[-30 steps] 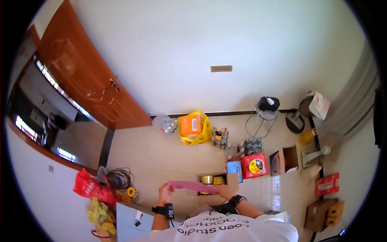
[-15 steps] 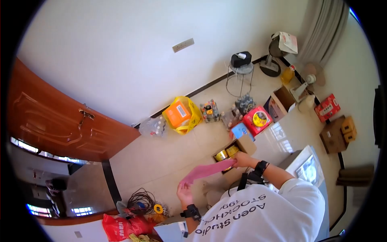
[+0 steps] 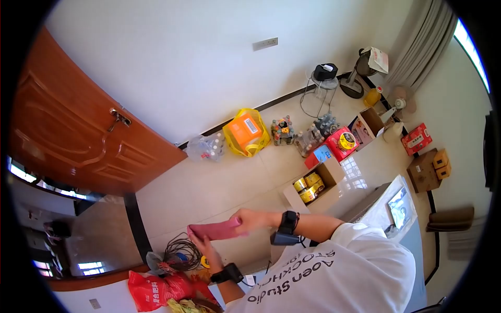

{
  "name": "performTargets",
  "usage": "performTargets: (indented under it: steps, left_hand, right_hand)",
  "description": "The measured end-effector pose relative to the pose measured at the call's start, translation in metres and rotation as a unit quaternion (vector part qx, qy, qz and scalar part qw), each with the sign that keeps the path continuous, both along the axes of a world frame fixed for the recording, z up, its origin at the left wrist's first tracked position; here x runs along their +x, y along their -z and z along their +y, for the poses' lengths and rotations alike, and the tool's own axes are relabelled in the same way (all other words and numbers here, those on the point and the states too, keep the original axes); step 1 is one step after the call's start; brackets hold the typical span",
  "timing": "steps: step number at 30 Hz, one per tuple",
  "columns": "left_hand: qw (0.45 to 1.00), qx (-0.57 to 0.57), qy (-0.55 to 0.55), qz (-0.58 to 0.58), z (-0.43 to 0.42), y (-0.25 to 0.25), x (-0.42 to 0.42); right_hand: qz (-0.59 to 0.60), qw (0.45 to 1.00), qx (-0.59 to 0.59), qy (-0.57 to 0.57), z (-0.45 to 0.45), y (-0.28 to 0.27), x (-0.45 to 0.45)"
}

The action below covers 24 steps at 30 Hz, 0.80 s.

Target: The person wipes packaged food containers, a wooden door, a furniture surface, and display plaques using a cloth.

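Observation:
A pink cloth-like strip (image 3: 215, 230) is held up between my two hands, above the tiled floor. My right hand (image 3: 250, 221) is closed round its right end, the fingers wrapped over the edge. At the strip's left end, my left hand (image 3: 207, 251) grips its lower edge, with the thumb and fingers partly behind it. The strip looks doubled or bunched, though its exact folds cannot be made out. Beyond my right hand stands an open cardboard box (image 3: 330, 172) with several yellow tins (image 3: 309, 189) inside.
A yellow bag (image 3: 248, 151) with an orange box, bottle packs (image 3: 282, 130) and a red box (image 3: 342, 144) line the wall. Coiled cables (image 3: 182, 254) and a red sack (image 3: 151, 289) lie at lower left. A brown door (image 3: 83, 141) stands left; a table (image 3: 412, 271) is at right.
The strip was stretched long between my hands beside the tin box; now it is shorter. My right hand has moved left, away from the box and closer to my left. The view has shifted.

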State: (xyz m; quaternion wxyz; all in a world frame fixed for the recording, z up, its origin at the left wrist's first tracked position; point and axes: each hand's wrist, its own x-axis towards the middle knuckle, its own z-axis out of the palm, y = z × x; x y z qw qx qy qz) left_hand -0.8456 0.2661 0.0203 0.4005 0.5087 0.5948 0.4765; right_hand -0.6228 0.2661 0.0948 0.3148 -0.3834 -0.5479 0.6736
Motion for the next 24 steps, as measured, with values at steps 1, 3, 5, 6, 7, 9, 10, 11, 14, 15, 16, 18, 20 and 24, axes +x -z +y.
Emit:
performTargets:
  steps: [1, 3, 5, 6, 7, 9, 10, 11, 14, 15, 16, 18, 20, 24]
  left_hand:
    - [0.993, -0.016, -0.029, 0.117, 0.006, 0.007, 0.004]
    - [0.954, 0.106, 0.046, 0.278, 0.017, 0.0, 0.029]
    - [0.934, 0.173, 0.026, 0.312, 0.026, 0.013, 0.048]
    - [0.946, 0.16, 0.047, 0.28, 0.033, 0.012, 0.058]
    - [0.953, 0.144, 0.062, 0.259, 0.034, 0.017, 0.067]
    - [0.986, 0.061, 0.109, 0.114, 0.041, 0.017, 0.074]
    - [0.992, 0.004, 0.126, 0.02, 0.046, 0.016, 0.078]
    - [0.987, -0.046, 0.14, -0.059, 0.051, 0.014, 0.08]
    - [0.938, -0.179, 0.163, -0.248, 0.076, 0.006, 0.091]
    - [0.92, -0.213, 0.165, -0.285, 0.085, 0.006, 0.094]
    - [0.904, -0.241, 0.163, -0.312, 0.095, 0.003, 0.096]
    - [0.884, -0.276, 0.164, -0.34, 0.114, 0.001, 0.098]
    - [0.871, -0.3, 0.154, -0.358, 0.137, -0.003, 0.104]
    - [0.859, -0.327, 0.138, -0.37, 0.188, -0.011, 0.114]
  right_hand:
    - [0.105, 0.994, -0.013, -0.019, -0.001, -0.003, -0.012]
    - [0.134, 0.991, 0.007, -0.015, -0.007, -0.013, -0.023]
    - [0.168, 0.985, 0.025, -0.001, -0.007, -0.027, -0.024]
    - [0.154, 0.988, 0.033, 0.007, -0.004, -0.035, -0.019]
    - [0.141, 0.989, 0.04, 0.019, -0.002, -0.037, -0.016]
    - [0.117, 0.988, 0.074, 0.074, 0.008, -0.029, -0.017]
    - [0.144, 0.983, 0.037, 0.109, 0.013, -0.035, -0.014]
    - [0.17, 0.975, 0.003, 0.143, 0.02, -0.039, -0.011]
    - [0.266, 0.933, -0.033, 0.241, 0.048, -0.031, -0.01]
    - [0.31, 0.905, -0.054, 0.285, 0.06, -0.029, -0.006]
    - [0.33, 0.9, -0.052, 0.281, 0.073, -0.023, 0.002]
    - [0.355, 0.875, -0.077, 0.319, 0.105, -0.01, 0.011]
    - [0.305, 0.872, -0.123, 0.362, 0.133, -0.012, 0.031]
    - [0.264, 0.887, -0.056, 0.374, 0.195, 0.011, 0.05]
